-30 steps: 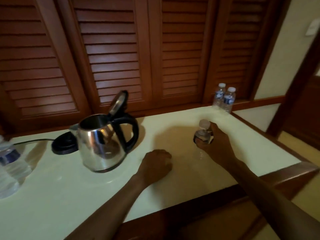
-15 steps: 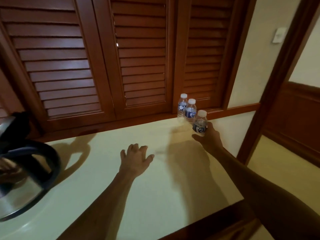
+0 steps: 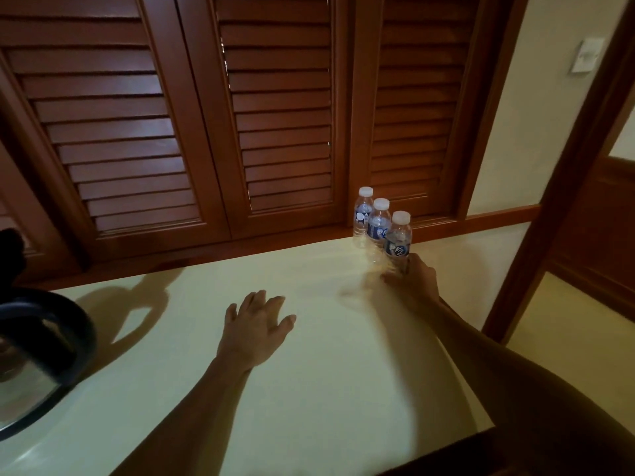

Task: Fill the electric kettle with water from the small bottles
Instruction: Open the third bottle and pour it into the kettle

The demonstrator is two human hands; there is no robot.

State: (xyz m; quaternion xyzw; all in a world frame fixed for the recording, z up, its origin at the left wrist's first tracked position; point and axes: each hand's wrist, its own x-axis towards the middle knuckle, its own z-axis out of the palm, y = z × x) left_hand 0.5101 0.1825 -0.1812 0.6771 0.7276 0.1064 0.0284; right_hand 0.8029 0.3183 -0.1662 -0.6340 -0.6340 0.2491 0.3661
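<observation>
Three small capped water bottles stand in a row at the back right of the cream table [image 3: 309,389]. My right hand [image 3: 414,280] grips the lower part of the nearest bottle [image 3: 398,240], upright on the table beside the middle bottle [image 3: 378,225]; the far bottle [image 3: 362,216] stands behind. My left hand [image 3: 256,324] rests flat on the table with fingers spread, holding nothing. The steel electric kettle [image 3: 31,379] with its black handle is cut off at the left edge; its raised lid [image 3: 12,252] barely shows.
Brown louvred doors [image 3: 275,115] rise right behind the table. The table's right edge drops to a doorway with a dark wooden frame [image 3: 549,201]. A light switch [image 3: 587,56] is on the wall.
My right hand carried the bottle from mid-table to the back right and set it beside the two standing bottles. My left hand opened flat. The view swung right, pushing the kettle to the edge.
</observation>
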